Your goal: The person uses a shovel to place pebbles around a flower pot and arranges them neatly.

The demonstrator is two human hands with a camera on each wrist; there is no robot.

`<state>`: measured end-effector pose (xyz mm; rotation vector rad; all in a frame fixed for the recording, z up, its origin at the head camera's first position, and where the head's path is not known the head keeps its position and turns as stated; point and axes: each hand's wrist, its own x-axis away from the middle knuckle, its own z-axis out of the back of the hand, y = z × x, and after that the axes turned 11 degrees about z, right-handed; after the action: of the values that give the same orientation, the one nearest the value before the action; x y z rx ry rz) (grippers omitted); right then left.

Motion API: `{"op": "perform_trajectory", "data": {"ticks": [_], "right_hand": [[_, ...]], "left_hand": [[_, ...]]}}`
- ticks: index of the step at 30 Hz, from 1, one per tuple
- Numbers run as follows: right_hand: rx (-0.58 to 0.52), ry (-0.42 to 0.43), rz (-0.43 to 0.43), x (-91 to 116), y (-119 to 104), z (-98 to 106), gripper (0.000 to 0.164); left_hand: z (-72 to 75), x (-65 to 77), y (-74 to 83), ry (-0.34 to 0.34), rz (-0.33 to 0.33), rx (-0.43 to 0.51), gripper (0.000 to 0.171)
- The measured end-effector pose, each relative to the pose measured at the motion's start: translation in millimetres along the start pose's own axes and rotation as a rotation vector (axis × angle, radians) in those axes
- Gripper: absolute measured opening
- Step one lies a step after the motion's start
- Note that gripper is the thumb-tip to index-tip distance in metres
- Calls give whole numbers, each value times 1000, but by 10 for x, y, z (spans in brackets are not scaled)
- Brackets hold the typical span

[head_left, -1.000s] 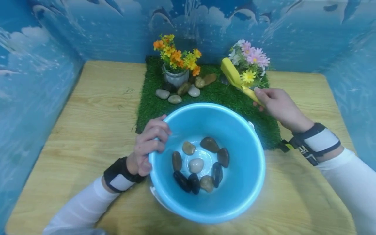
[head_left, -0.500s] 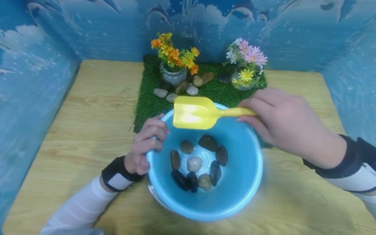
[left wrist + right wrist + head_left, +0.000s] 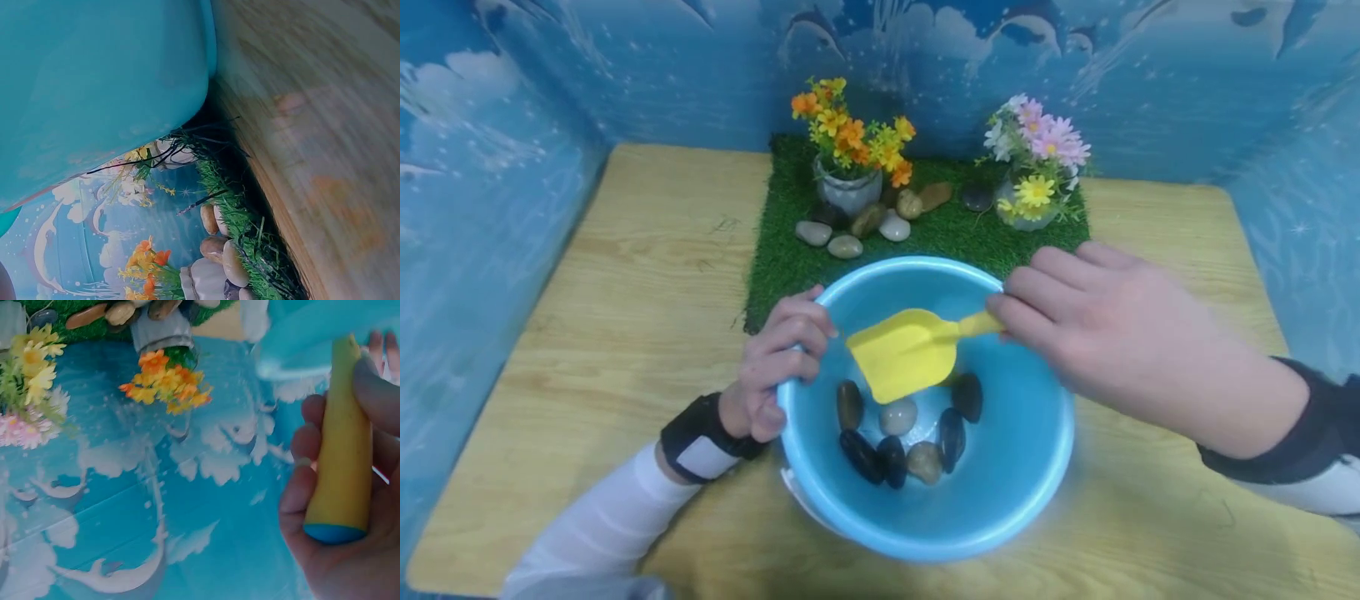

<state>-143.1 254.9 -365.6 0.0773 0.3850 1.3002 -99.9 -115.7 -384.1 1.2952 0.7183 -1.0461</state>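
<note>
My left hand [image 3: 786,354] grips the left rim of a light blue bucket [image 3: 1022,450] with its fingers curled over the edge. In the right hand [image 3: 1127,346] is a yellow toy shovel [image 3: 906,354], gripped by its handle. The shovel's scoop is over the bucket's opening, tilted down to the left, and covers some of the stones from above. Around the bottom of the bucket lie several stones, among them a whitish one [image 3: 898,415] and a black one [image 3: 861,457]. The right wrist view shows fingers and thumb wrapped round the yellow handle [image 3: 344,450] with its blue end.
Behind the bucket, a green turf mat [image 3: 782,200] bears a pot of orange and yellow flowers [image 3: 848,192] and a pot of pink, white and yellow flowers [image 3: 1026,208]. Several stones [image 3: 895,226] lie round the left pot. Blue dolphin-print walls [image 3: 700,92] enclose the wooden table [image 3: 625,275].
My right hand has brought the shovel from beside the right flower pot leftward over the bucket, and the scoop has lowered and tipped. The left hand stays on the rim.
</note>
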Motion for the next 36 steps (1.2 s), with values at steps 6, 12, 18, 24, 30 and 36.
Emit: {"op": "perform_trajectory", "data": {"ticks": [6,12,18,24,30,36], "right_hand": [[-74,-120,111,-994,-459,998,19],[-68,-250,223,-1215,-540,838,13],[-1,-276,320,-1279,-601,702,6],[-7,-273,315,-1255,-623,691,7],[-40,-271,285,-1214,-615,660,10],[-16,-274,303,-1238,-611,646,5]], "left_hand": [[-22,-37,8,21,-15,13,57],[-23,-23,-4,33,-21,13,58],[-28,-26,-1,34,-29,12,58],[-25,-51,-12,22,-46,17,57],[-20,-50,-13,1,-40,17,57],[0,-14,-5,1,-16,0,57]]}}
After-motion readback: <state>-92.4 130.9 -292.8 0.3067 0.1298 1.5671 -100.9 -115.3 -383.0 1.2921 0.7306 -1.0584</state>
